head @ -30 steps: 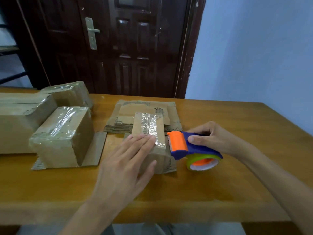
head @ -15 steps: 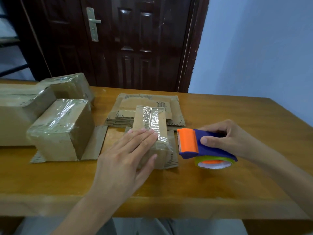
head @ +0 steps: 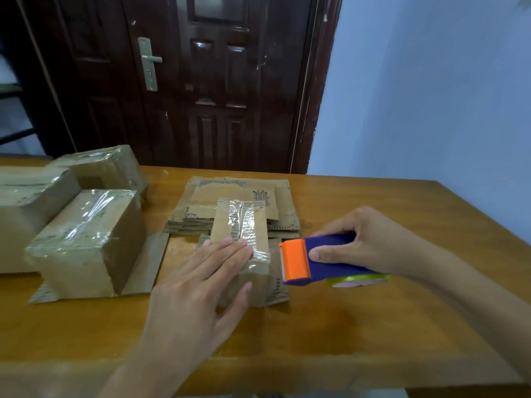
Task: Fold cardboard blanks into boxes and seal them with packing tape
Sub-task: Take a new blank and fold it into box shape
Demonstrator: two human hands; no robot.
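Table (head: 359, 326) in front of me was wood, honey-orange finish, front edge rounded. Behind it stood a dark brown panelled door (head: 218, 90), glossy, with a few pale scuffs. It had a silver lever handle (head: 150, 63) on a long backplate, on the door's left side. Right of the door frame (head: 313, 110) was a plain pale blue wall (head: 431, 96).
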